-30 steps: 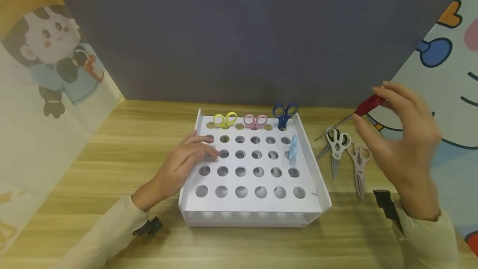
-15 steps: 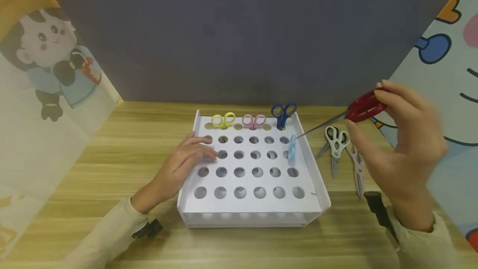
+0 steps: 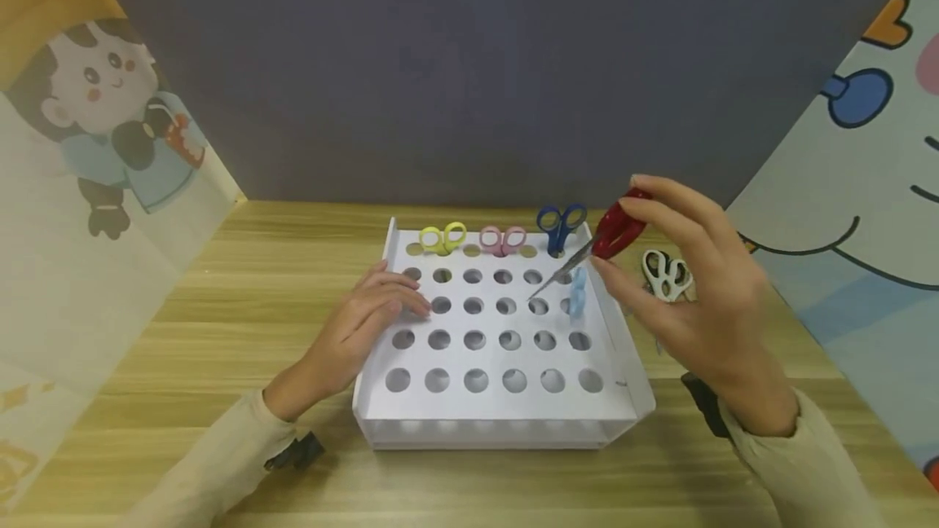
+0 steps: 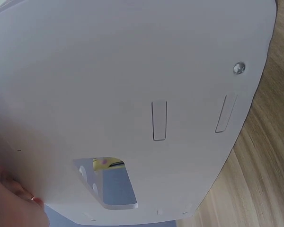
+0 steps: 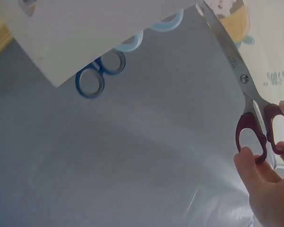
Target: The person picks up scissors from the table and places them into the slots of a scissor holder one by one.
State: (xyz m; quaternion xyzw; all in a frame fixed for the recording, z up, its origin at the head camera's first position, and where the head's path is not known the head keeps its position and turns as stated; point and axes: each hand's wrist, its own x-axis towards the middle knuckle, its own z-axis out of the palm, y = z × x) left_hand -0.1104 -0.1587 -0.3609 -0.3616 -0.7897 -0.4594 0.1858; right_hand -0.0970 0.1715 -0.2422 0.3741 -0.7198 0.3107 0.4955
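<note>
Red-handled scissors [image 3: 619, 224] hang tilted from my right hand [image 3: 707, 292], which pinches them by the handles. Their blades slope down to the left over the white rack [image 3: 506, 402], with the tip above its holes. In the right wrist view the blades of the scissors [image 5: 236, 66] lie together. My left hand [image 3: 352, 328] rests on the rack's left edge, fingers over the top. Yellow scissors [image 3: 443, 239], pink scissors [image 3: 502, 241] and dark blue scissors [image 3: 562, 222] stand in the back row. Light blue scissors [image 3: 578, 293] stand in the rightmost column, in front of the dark blue pair.
White-handled scissors [image 3: 666, 274] lie on the wooden table [image 3: 293, 251] right of the rack, partly hidden behind my right hand. A dark grey panel [image 3: 469, 72] rises behind, and cartoon-printed walls flank both sides.
My right hand has carried the red scissors leftward from over the table to above the rack, turning the handles. The left hand has stayed on the rack's left edge.
</note>
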